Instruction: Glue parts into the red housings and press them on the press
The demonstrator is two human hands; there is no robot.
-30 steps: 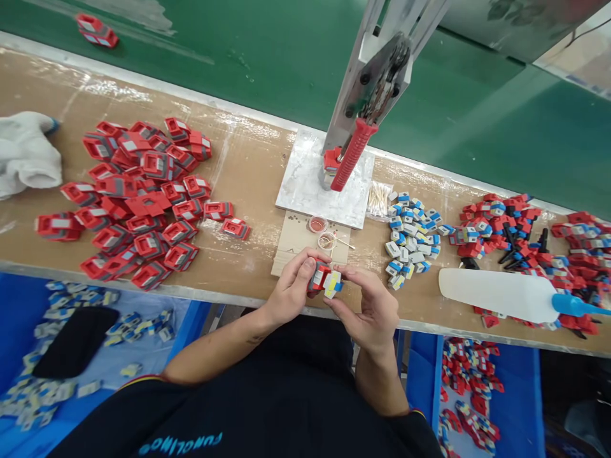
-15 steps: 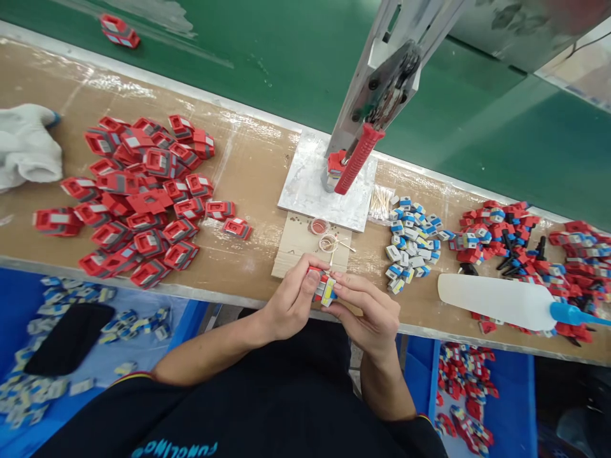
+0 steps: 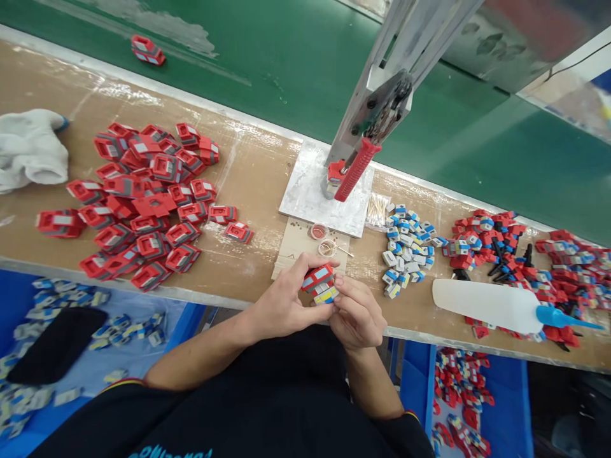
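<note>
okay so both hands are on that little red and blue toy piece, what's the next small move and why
Probably squeeze the two halves fully together. The left hand grips the red shell, and the right hand presses the blue-yellow insert against it; they look joined but not clearly flush.

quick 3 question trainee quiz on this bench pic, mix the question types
1. True or false: both hands grip the red toy part together.
2. The white bottle lies: A) by the left hand B) beyond the right hand C) under the press handle.
3. What colour is the big pile of parts to the person's left?

Key: 1 true; 2 B; 3 red.
</note>
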